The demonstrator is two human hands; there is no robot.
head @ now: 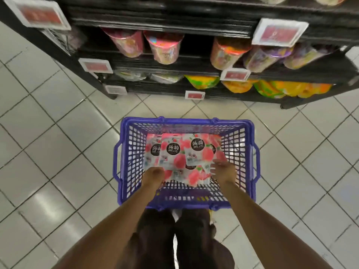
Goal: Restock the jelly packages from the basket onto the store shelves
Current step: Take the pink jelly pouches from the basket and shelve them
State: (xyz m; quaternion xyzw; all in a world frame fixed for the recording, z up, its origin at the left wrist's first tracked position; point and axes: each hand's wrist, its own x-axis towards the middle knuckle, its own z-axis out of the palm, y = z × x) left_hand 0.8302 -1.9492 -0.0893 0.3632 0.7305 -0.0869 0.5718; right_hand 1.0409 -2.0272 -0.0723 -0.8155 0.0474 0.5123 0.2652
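Observation:
A blue plastic basket (124, 152) stands on the tiled floor in front of me. Inside lie several pink-and-white peach jelly packages (174, 154), overlapping in a loose pile. My left hand (153, 176) is down in the basket, its fingers curled round the near left edge of the pile. Over on the near right side, my right hand (223, 171) curls its fingers onto the edge of a package. The black store shelves (194, 26) rise just beyond the basket.
The shelves hold round jelly tubs (165, 48) on the middle level and yellow-green pouches (202, 81) on the lowest. Red-and-white price tags (279, 32) stick out from the shelf edges. My legs are directly behind the basket; tiled floor (48, 133) stretches left and right.

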